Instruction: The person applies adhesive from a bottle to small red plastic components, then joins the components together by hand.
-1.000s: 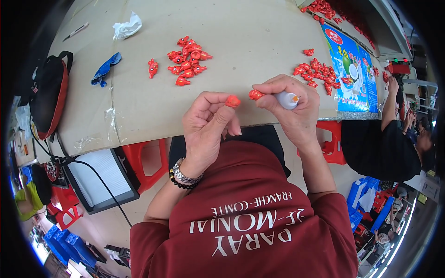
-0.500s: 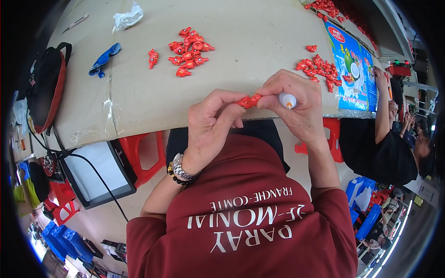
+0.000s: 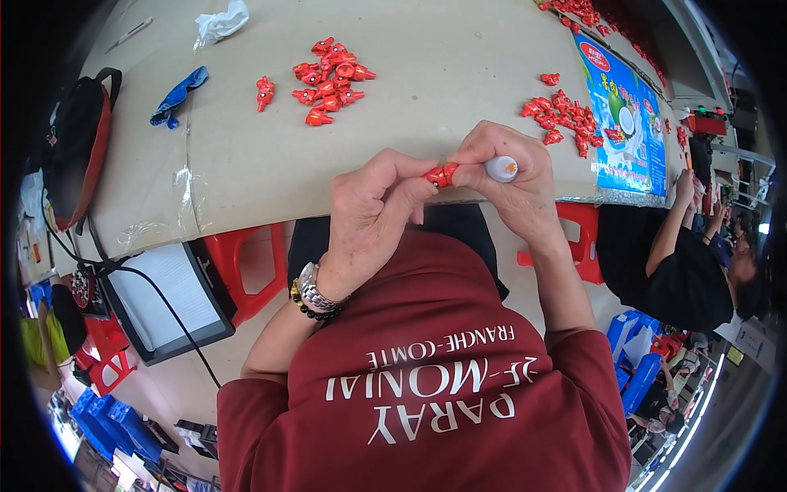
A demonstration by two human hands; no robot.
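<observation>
A small red plastic figure piece point(image 3: 440, 175) with a dark eye-like spot is pinched between both hands over the table's near edge. My left hand point(image 3: 370, 215) is closed, its thumb and forefinger on the piece's left end. With thumb and forefinger my right hand point(image 3: 516, 184) grips the other end. That same hand also keeps a white squeeze bottle point(image 3: 502, 169) with an orange tip tucked in its palm. Beyond my hands lies a pile of similar red pieces point(image 3: 332, 82), with a single red piece point(image 3: 265, 93) to its left.
More red pieces point(image 3: 561, 115) lie at the right beside a blue printed sheet point(image 3: 620, 115). On the left are a blue cloth-like item point(image 3: 178, 97), crumpled white tissue point(image 3: 221, 22), a pen-like tool point(image 3: 129, 34) and a black-and-red bag point(image 3: 82, 152). A co-worker's arm point(image 3: 668, 221) reaches in at right.
Both hands still hold the red piece, which has turned slightly between my fingers. The bottle in my right hand has tilted, its tip now pointing more toward the view.
</observation>
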